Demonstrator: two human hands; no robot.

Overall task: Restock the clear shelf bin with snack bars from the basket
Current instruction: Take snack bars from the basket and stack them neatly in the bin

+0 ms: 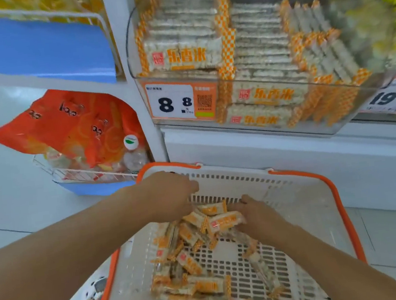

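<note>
- A white basket (pixel 296 195) with an orange rim sits near, low in the scene, just in front of the shelf.
- Loose snack bars (pixel 193 268) in clear wrappers with orange checked ends lie in a heap on the basket's left side and floor.
- The left hand (pixel 169 192) reaches into the far left corner of the basket, fingers bent down onto the top of the heap; whether it has hold of a bar I cannot tell.
- The right hand (pixel 253 213) lies to the right of the heap, its fingers curled round one bar (pixel 225 221) at the top.
- The clear bin (pixel 336 119) stands on the shelf beyond, already holding rows of the same bars, stacked flat on its left and on edge to the right.
- A price tag (pixel 172 103) reading 8.8 is fixed to the bin's front left.
- Orange bags (pixel 66 125) fill a wire rack at far left.
</note>
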